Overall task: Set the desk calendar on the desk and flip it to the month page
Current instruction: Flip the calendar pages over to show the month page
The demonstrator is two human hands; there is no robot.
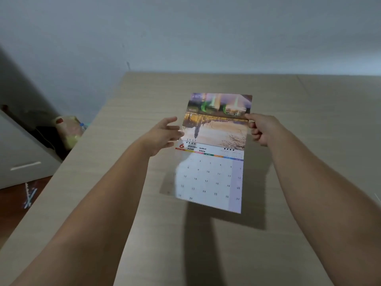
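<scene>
The desk calendar (212,153) hangs in the air above the light wooden desk (216,244), casting a shadow on it. It is spread open at the wire binding: an upside-down photo page points away from me and the June 2026 grid page hangs toward me. My right hand (262,129) pinches the right edge of the photo page between thumb and fingers. My left hand (165,135) is at the left edge near the binding, fingers spread and touching it; whether it grips is unclear.
The desk's left edge runs diagonally from the wall toward me. Beyond it, on the floor, lie a yellowish plastic bag (69,129) with a bottle and a white cabinet (24,153). A pale wall stands right behind the desk.
</scene>
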